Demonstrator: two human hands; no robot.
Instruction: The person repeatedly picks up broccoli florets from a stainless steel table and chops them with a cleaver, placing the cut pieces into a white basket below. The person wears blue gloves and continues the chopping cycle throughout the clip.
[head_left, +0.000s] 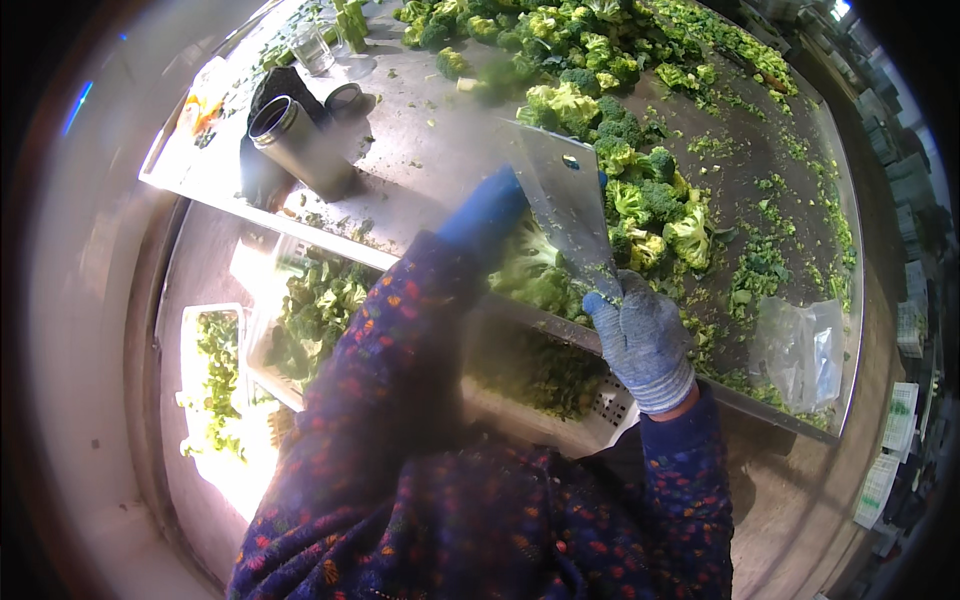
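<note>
My right hand (649, 341), in a grey knitted glove, grips the handle end of a broad metal cleaver (566, 202). The blade points up and to the left and has a hole near its far corner; green crumbs stick to it. My left hand (491, 206), in a blue glove, is left of the blade, blurred; its fingers are mostly hidden. A large broccoli head (529, 277) with a pale cut stem lies below the blade at the table's near edge. Cut broccoli florets (660, 199) lie in a pile just right of the blade.
On the metal table (420, 142) stand an open flask (304, 146), its lid (345, 99) and a glass mug (313, 51). A clear plastic bag (799, 349) lies at the right corner. Below the edge are white crates (619, 405) of broccoli and trimmings.
</note>
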